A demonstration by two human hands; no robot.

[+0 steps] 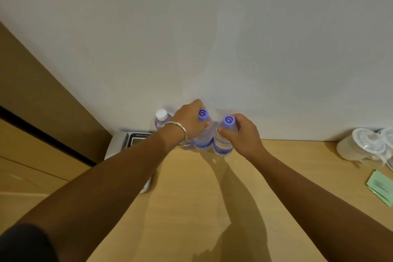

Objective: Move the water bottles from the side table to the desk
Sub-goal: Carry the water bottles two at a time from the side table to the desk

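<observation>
Both hands sit just below the middle of the frame, each on a bottle. Left hand [189, 122], with a silver bangle [177, 132] on its wrist, has its fingers curled round the neck and shoulder of a clear water bottle [204, 134] with a purple cap. Right hand [242, 134] grips a second purple-capped bottle [224, 140] the same way, thumb on the near side below the cap, fingers wrapped behind. The two bottles stand upright, just beside each other, on the light wooden surface [191, 198] close to the white wall [212, 38]; whether their bases touch the wood I cannot tell, as the labels cover the view down. A third bottle [161, 120], with a white cap, stands upright to the left of them, partly hidden behind the left wrist, also against the wall

At the left edge of the surface a white device with a small screen [129, 141] lies mostly under the left forearm. At the right edge of the frame stand white lidded cups [359, 144], and below them green paper packets [381, 187] lie flat on the wood. Brown panelling [32, 102] fills the left side of the frame
</observation>
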